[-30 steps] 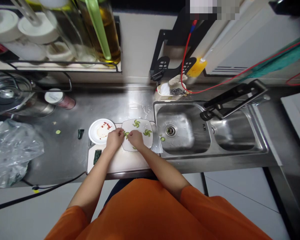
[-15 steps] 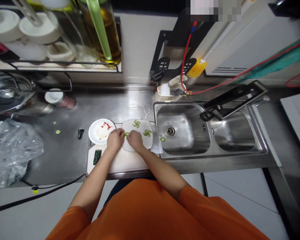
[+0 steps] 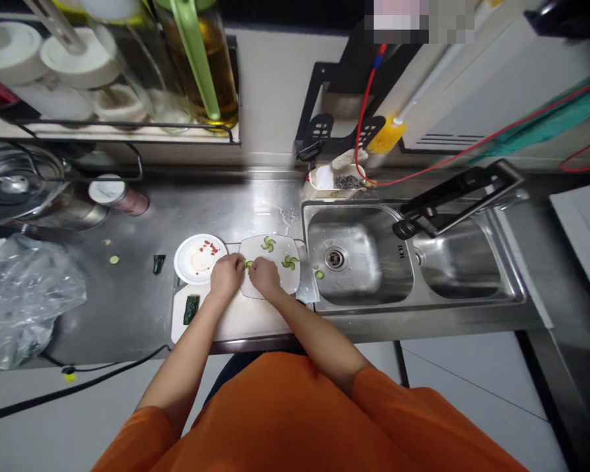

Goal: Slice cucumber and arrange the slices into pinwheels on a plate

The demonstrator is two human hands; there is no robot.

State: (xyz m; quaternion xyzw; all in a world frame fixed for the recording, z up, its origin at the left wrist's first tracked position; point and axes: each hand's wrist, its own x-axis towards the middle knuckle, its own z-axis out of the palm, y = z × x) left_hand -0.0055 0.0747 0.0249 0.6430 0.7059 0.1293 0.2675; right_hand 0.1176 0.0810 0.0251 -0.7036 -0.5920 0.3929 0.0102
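Observation:
A squarish white plate [image 3: 290, 283] rests on a pale cutting board [image 3: 236, 319] and carries small pinwheels of cucumber slices [image 3: 268, 244], one at the top and one at the right. At its left side, more cucumber slices [image 3: 248, 264] lie between my two hands. My left hand [image 3: 227, 275] is closed in a pinch at their left edge. From the other side my right hand [image 3: 265, 276] is curled, its fingertips at the same slices. My hands partly cover this group. Left of them is a round white plate [image 3: 181, 262] with small red pieces [image 3: 209, 248].
A dark green cucumber piece [image 3: 191, 309] lies on the board's left end, another cucumber piece [image 3: 158, 263] on the steel counter [image 3: 128, 295]. To the right is a double sink [image 3: 364, 262] with a black faucet [image 3: 442, 196]. A plastic bag [image 3: 29, 295] sits far left, below a bottle rack [image 3: 177, 136].
Both hands stay almost in place at the left group of cucumber slices, with only tiny finger shifts. The plates and other things have not moved.

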